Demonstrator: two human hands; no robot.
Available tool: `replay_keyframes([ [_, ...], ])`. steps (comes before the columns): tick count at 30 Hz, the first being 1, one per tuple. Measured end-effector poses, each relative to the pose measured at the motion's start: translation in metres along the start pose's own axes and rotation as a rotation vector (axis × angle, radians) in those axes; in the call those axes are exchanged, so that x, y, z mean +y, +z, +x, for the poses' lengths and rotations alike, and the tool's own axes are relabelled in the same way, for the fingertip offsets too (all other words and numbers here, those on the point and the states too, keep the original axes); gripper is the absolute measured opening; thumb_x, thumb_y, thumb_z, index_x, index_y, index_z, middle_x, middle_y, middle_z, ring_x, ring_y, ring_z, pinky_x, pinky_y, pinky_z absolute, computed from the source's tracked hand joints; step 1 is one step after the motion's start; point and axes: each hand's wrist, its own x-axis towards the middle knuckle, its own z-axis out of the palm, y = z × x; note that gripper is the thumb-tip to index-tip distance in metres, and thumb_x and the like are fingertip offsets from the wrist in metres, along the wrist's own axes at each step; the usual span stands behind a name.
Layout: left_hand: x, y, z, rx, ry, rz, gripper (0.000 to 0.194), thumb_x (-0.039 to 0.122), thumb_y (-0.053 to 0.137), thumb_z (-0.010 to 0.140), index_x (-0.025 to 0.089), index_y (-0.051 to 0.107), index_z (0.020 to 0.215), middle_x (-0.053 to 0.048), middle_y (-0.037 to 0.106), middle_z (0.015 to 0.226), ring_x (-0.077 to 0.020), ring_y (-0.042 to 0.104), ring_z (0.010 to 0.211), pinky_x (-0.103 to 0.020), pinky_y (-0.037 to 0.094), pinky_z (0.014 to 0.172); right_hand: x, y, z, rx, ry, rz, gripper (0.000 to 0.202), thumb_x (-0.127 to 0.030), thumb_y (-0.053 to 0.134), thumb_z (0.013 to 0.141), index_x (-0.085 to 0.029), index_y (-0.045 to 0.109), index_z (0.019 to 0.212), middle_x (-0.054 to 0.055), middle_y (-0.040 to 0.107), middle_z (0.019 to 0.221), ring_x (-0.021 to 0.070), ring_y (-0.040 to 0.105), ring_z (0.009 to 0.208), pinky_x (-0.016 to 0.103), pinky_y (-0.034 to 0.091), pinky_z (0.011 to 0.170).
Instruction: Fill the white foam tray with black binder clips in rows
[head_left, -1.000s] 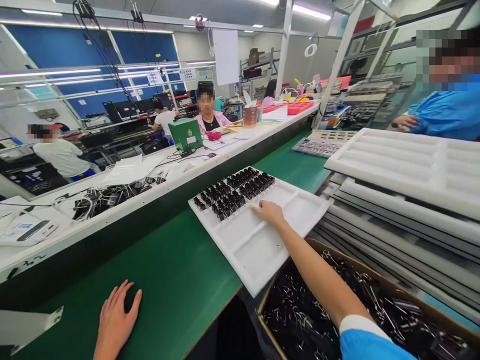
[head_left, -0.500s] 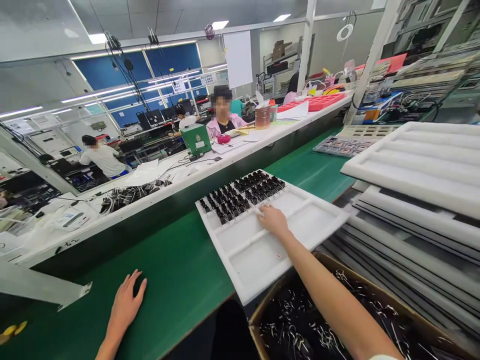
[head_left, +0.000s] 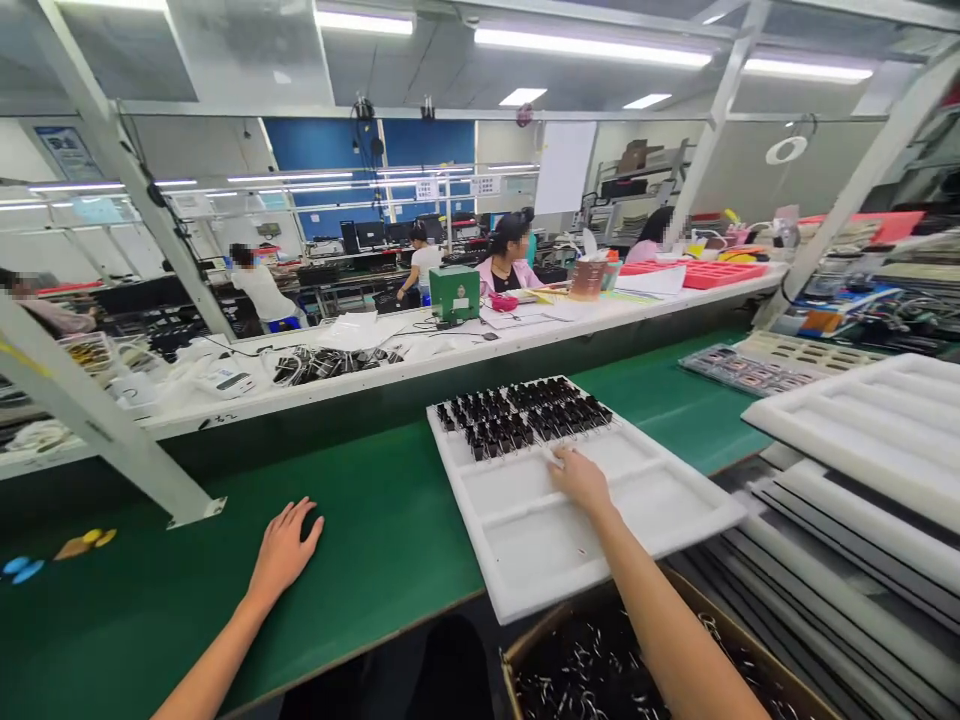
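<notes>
A white foam tray [head_left: 525, 560] lies on the green bench top [head_left: 390, 510]. Black binder clips [head_left: 525, 415] with silver wire handles stand in close rows in its far section. My right hand [head_left: 581, 480] rests over the tray's middle, just in front of the nearest row, with its fingers curled together; anything at the fingertips is too small to make out. My left hand [head_left: 289, 545] lies flat and open on the bench, left of the tray, holding nothing. Below my right forearm, a cardboard box [head_left: 514, 680] holds many loose binder clips [head_left: 592, 660].
Stacked foam trays [head_left: 855, 430] rise at the right. Behind the bench runs a white shelf [head_left: 360, 378] carrying a bundle of black parts [head_left: 334, 365] and a green box [head_left: 455, 293]. A metal post [head_left: 150, 460] stands at the left. A co-worker [head_left: 510, 265] sits opposite.
My view has levelled out and turned, so the scene sits lower and further right. Both hands keep nearly the same places on the bench and tray. The co-worker opposite has turned their head.
</notes>
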Motion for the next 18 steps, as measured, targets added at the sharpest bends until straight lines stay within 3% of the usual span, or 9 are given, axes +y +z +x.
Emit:
replay_keyframes([
  [6, 0.004, -0.004, -0.001, -0.012, -0.015, 0.018, 0.053, 0.049, 0.035, 0.098, 0.018, 0.061, 0.13, -0.01, 0.056, 0.146, -0.0314, 0.041, 0.143, -0.049, 0.033, 0.12, -0.004, 0.012, -0.007, -0.029, -0.009, 0.019, 0.026, -0.024, 0.049, 0.104, -0.018, 0.068, 0.121, 0.012, 0.063, 0.126, 0.029, 0.054, 0.127, 0.032, 0.045, 0.093],
  [11, -0.009, 0.001, 0.004, 0.015, -0.003, -0.009, 0.049, 0.049, 0.038, 0.098, 0.02, 0.062, 0.128, -0.011, 0.057, 0.144, -0.0321, 0.042, 0.14, -0.051, 0.032, 0.118, -0.004, 0.02, -0.004, -0.044, 0.0, 0.037, 0.03, -0.031, 0.046, 0.103, -0.02, 0.069, 0.12, 0.011, 0.06, 0.135, 0.0301, 0.052, 0.131, 0.035, 0.046, 0.096],
  [18, -0.024, 0.007, 0.069, -0.057, 0.066, 0.006, 0.038, 0.041, 0.034, 0.101, 0.018, 0.064, 0.101, -0.014, 0.064, 0.106, -0.0321, 0.058, 0.104, -0.045, 0.043, 0.092, -0.023, 0.023, 0.0, 0.054, 0.072, 0.042, 0.029, -0.044, 0.053, 0.089, -0.028, 0.071, 0.104, 0.009, 0.069, 0.118, 0.033, 0.065, 0.11, 0.04, 0.054, 0.089],
])
